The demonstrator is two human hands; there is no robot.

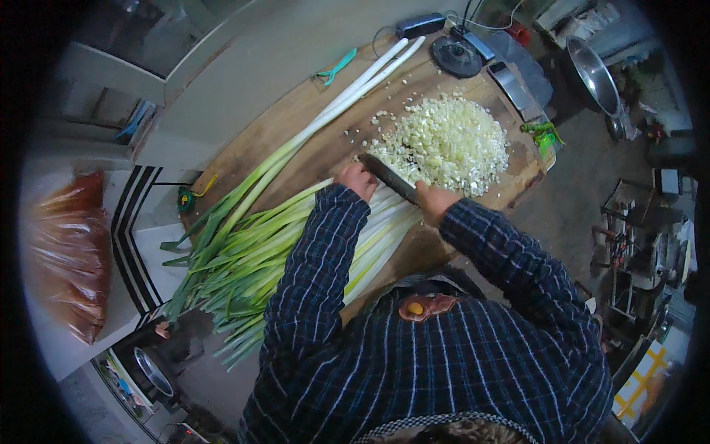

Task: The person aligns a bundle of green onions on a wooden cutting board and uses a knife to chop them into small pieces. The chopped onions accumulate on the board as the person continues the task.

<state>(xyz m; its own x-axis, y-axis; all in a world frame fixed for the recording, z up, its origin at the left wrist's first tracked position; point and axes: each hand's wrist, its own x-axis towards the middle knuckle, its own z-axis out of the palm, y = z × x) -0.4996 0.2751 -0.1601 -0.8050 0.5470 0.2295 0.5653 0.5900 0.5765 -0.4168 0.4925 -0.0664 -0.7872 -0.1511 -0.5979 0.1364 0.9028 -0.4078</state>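
Note:
My right hand is closed around the handle of a kitchen knife, whose dark blade lies across the white ends of a bundle of long green onions. My left hand rests on the bundle by the blade's tip, fingers curled; how firmly it grips is not plain. Beyond the knife a heap of chopped white onion covers part of the wooden board. Two longer stalks lie apart, reaching from the leaves to the board's far edge.
At the far right of the board are a round black disc, a phone-like device and green peppers. A teal tie lies near the wall. A filled plastic bag stands at left, a metal bowl at upper right.

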